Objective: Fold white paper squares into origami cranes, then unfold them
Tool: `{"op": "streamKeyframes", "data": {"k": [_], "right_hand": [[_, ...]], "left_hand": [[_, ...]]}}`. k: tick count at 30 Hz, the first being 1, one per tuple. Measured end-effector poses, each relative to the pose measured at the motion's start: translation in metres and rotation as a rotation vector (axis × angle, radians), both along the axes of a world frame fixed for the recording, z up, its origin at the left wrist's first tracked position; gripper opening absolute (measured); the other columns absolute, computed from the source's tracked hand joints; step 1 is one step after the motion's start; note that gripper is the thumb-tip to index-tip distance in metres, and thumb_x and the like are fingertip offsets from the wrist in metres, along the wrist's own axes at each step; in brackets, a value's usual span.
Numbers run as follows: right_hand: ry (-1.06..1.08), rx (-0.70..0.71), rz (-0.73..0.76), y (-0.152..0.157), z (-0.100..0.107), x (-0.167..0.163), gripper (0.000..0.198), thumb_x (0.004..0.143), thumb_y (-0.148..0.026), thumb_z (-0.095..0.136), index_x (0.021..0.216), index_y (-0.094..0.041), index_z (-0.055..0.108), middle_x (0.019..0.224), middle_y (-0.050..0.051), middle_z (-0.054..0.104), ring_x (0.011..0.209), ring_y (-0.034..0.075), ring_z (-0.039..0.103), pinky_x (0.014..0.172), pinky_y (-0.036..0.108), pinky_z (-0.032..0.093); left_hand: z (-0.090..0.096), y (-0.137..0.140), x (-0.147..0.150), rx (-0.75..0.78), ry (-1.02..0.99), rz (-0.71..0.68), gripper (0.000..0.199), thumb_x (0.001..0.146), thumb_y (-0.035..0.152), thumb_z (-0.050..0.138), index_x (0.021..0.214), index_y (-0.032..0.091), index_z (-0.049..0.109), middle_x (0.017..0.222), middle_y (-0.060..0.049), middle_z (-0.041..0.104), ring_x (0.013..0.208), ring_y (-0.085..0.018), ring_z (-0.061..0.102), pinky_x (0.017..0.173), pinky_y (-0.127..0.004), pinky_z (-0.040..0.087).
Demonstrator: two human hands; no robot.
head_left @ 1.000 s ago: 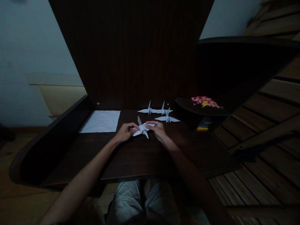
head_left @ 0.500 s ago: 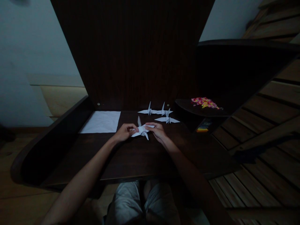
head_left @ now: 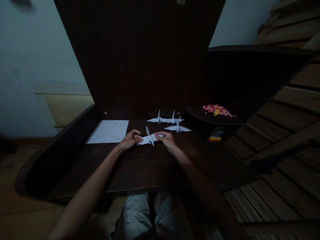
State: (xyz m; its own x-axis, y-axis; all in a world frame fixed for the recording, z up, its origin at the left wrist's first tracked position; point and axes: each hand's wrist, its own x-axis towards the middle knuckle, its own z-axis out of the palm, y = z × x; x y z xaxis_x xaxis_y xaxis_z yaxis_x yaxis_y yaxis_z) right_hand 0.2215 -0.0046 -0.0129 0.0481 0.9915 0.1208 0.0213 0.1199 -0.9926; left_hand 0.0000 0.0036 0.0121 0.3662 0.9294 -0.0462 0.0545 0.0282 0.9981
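A white paper crane is between my two hands, low over the dark desk, its wings spread to the sides. My left hand pinches the left wing tip between thumb and fingers. On the other side my right hand grips the right wing, thumb on top. One narrow point of the crane stands up and another points toward me. Behind it, three finished white paper cranes stand close together on the desk.
White paper sheets lie at the desk's left back. On a corner shelf at the right sits a pile of small pink, red and yellow pieces. A small yellow-and-blue item is below it. A raised side panel borders the left.
The crane has turned slightly and flattened, with its wings drawn further apart. My left hand has shifted a little to the left. The view has tilted slightly.
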Motion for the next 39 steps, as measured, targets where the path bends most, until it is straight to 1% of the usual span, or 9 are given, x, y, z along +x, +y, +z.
{"op": "streamKeyframes", "data": {"k": [5,9,11,13,15,19,28,35,39], "right_hand": [[-0.160,0.061,-0.040,0.002,-0.003,0.002,0.033,0.067,-0.039,0.068,0.092,-0.018,0.073,0.091,0.006,0.071,0.070,0.016,0.061,0.067,0.030,0.049],[-0.439,0.214,-0.300,-0.005,0.004,0.001,0.030,0.076,-0.042,0.062,0.096,-0.021,0.072,0.117,0.009,0.061,0.108,0.023,0.054,0.094,0.037,0.042],[-0.572,0.244,-0.419,-0.012,0.012,0.000,0.032,0.081,-0.045,0.058,0.098,-0.022,0.070,0.121,0.009,0.056,0.115,0.024,0.048,0.098,0.038,0.038],[-0.646,0.293,-0.428,-0.022,0.021,-0.003,0.033,0.086,-0.046,0.051,0.096,-0.020,0.069,0.111,0.009,0.059,0.110,0.022,0.050,0.096,0.036,0.038],[-0.699,0.330,-0.324,-0.032,0.028,-0.008,0.035,0.088,-0.048,0.048,0.094,-0.019,0.067,0.095,0.006,0.062,0.094,0.018,0.056,0.086,0.030,0.042],[-0.952,0.265,-0.247,-0.051,0.034,-0.027,0.036,0.079,-0.055,0.059,0.086,-0.020,0.063,0.077,0.003,0.063,0.075,0.017,0.058,0.071,0.027,0.041],[-1.229,0.104,-0.237,-0.048,0.044,-0.050,0.029,0.093,-0.039,0.039,0.093,-0.020,0.062,0.096,0.008,0.069,0.082,0.020,0.065,0.067,0.027,0.040],[-1.245,0.187,-0.236,-0.032,0.048,-0.044,0.029,0.095,-0.030,0.035,0.098,-0.021,0.063,0.105,0.007,0.068,0.087,0.019,0.065,0.070,0.026,0.041],[-1.233,0.146,-0.293,-0.018,0.053,-0.036,0.029,0.095,-0.032,0.037,0.096,-0.020,0.064,0.101,0.008,0.069,0.089,0.021,0.064,0.072,0.027,0.041]], "left_hand": [[-0.007,0.006,-0.001,0.038,0.049,0.111,0.045,0.059,0.022,0.076,0.092,0.018,0.046,0.069,0.002,0.066,0.059,-0.011,0.058,0.058,-0.023,0.045],[-0.008,0.006,0.000,0.100,0.096,0.129,0.041,0.062,0.026,0.074,0.094,0.017,0.049,0.073,0.000,0.067,0.065,-0.014,0.061,0.062,-0.027,0.048],[-0.006,0.005,0.000,0.167,0.154,0.167,0.035,0.067,0.028,0.070,0.094,0.017,0.051,0.078,-0.002,0.068,0.073,-0.016,0.063,0.068,-0.029,0.049],[-0.005,0.004,0.000,0.258,0.221,0.202,0.030,0.072,0.032,0.066,0.095,0.017,0.054,0.084,-0.003,0.068,0.078,-0.016,0.064,0.074,-0.030,0.049],[-0.004,0.003,0.000,0.351,0.279,0.234,0.027,0.075,0.035,0.062,0.094,0.016,0.056,0.087,-0.004,0.068,0.083,-0.018,0.064,0.078,-0.031,0.049],[-0.002,0.003,-0.003,0.509,0.407,0.302,0.025,0.082,0.038,0.054,0.094,0.017,0.059,0.094,-0.007,0.068,0.089,-0.020,0.063,0.082,-0.031,0.047],[0.008,0.003,-0.023,0.579,1.153,0.513,0.030,0.085,0.036,0.049,0.099,0.014,0.063,0.100,-0.016,0.065,0.102,-0.032,0.057,0.090,-0.042,0.041],[0.002,0.009,-0.034,0.503,1.219,0.539,0.041,0.080,0.046,0.052,0.100,0.012,0.063,0.101,-0.018,0.063,0.099,-0.032,0.057,0.083,-0.038,0.045],[-0.001,0.012,-0.036,0.486,1.205,0.541,0.037,0.081,0.044,0.051,0.096,0.013,0.065,0.102,-0.018,0.062,0.101,-0.033,0.056,0.082,-0.038,0.046]]}}
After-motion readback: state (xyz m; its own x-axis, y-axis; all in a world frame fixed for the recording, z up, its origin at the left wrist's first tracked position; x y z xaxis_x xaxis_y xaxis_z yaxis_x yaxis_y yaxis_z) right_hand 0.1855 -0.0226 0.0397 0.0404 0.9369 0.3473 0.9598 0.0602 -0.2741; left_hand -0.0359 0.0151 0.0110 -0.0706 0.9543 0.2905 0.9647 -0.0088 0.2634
